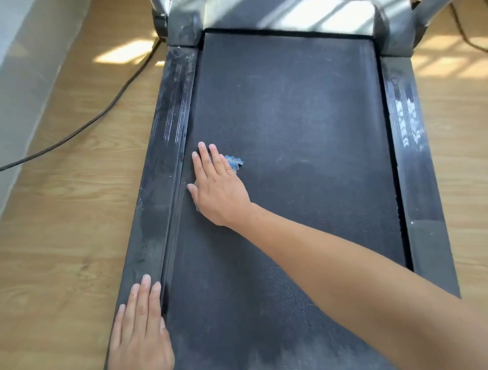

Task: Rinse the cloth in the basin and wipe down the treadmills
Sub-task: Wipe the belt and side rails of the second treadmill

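Head: R hand (219, 190) flat, pressing cloth (234, 161) under fingers to belt (304, 113); L hand (141, 335) flat on rail (164, 149); mid-wipe, dusty beyond fingertips.

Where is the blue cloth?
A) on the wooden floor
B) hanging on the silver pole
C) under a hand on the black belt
C: the right hand lies flat on the blue cloth, pressing it onto the treadmill belt, so only a corner of the cloth peeks out.

No legible text; white marks (407, 123) on the treadmill side rail (421, 195) are unreadable.
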`<action>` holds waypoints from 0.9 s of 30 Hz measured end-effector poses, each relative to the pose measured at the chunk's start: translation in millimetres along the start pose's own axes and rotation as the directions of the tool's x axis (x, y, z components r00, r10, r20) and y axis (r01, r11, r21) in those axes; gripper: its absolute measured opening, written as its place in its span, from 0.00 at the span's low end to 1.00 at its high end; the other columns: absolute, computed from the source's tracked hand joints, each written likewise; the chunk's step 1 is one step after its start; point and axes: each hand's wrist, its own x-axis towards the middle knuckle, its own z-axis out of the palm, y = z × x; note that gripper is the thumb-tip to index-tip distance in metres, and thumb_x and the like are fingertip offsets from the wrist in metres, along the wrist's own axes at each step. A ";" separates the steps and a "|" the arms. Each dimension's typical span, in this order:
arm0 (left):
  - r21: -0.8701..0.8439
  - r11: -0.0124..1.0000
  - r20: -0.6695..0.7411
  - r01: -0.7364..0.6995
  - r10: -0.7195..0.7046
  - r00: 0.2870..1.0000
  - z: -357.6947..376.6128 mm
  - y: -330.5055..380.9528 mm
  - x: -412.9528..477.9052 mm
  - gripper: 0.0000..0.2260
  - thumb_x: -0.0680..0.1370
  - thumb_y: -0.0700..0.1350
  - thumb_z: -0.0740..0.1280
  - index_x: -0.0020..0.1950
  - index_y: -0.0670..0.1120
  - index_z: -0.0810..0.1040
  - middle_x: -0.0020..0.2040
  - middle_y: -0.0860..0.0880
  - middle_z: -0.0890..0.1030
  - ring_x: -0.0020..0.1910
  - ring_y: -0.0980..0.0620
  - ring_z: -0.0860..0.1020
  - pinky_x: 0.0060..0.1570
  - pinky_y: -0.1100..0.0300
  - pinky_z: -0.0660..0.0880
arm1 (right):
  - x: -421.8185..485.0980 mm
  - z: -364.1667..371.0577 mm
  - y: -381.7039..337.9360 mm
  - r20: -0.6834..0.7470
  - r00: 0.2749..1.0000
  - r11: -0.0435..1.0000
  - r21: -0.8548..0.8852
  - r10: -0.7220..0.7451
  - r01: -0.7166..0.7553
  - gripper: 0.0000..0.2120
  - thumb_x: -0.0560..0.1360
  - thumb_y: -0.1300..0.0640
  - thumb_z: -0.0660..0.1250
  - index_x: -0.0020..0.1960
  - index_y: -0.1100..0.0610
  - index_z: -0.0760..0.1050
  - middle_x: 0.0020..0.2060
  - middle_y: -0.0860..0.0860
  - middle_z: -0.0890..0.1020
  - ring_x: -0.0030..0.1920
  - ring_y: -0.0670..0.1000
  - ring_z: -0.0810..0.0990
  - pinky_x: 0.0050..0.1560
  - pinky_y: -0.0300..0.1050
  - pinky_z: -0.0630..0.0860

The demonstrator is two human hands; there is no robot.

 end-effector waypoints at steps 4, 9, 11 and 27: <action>0.014 1.000 -0.034 0.007 -0.007 0.999 0.9 1.5 -1.2 0.27 0.84 0.43 0.52 0.83 0.39 0.65 0.85 0.43 0.63 0.81 0.40 0.67 0.77 0.41 0.65 | -36.3 -10.5 60.4 -0.016 0.992 0.992 -0.005 0.128 -0.128 0.32 0.86 0.45 0.44 0.84 0.62 0.46 0.84 0.59 0.45 0.84 0.59 0.43 0.83 0.55 0.48; 0.029 0.999 -0.078 0.021 -0.019 0.997 2.7 6.7 -0.1 0.27 0.83 0.42 0.54 0.84 0.40 0.65 0.85 0.44 0.64 0.80 0.40 0.69 0.74 0.39 0.68 | -132.3 -31.6 192.7 -0.028 0.897 0.898 0.013 0.441 -0.441 0.35 0.84 0.43 0.40 0.84 0.64 0.47 0.83 0.62 0.46 0.83 0.61 0.43 0.83 0.59 0.47; 0.028 1.000 -0.083 0.010 -0.007 0.997 3.2 6.5 1.3 0.27 0.84 0.43 0.53 0.84 0.40 0.64 0.85 0.43 0.64 0.80 0.40 0.69 0.74 0.39 0.68 | -174.6 -40.7 230.7 0.005 0.840 0.839 0.040 0.543 -0.543 0.39 0.82 0.40 0.37 0.83 0.65 0.45 0.83 0.63 0.46 0.83 0.61 0.43 0.82 0.59 0.48; -0.011 1.000 -0.016 -0.028 0.028 0.999 -2.6 -1.1 -0.4 0.28 0.84 0.43 0.52 0.85 0.39 0.60 0.87 0.44 0.58 0.84 0.43 0.61 0.80 0.41 0.63 | -22.2 -4.2 -3.7 -0.009 0.996 0.986 0.139 0.092 -0.090 0.37 0.85 0.42 0.49 0.84 0.64 0.45 0.83 0.63 0.43 0.83 0.61 0.41 0.83 0.57 0.41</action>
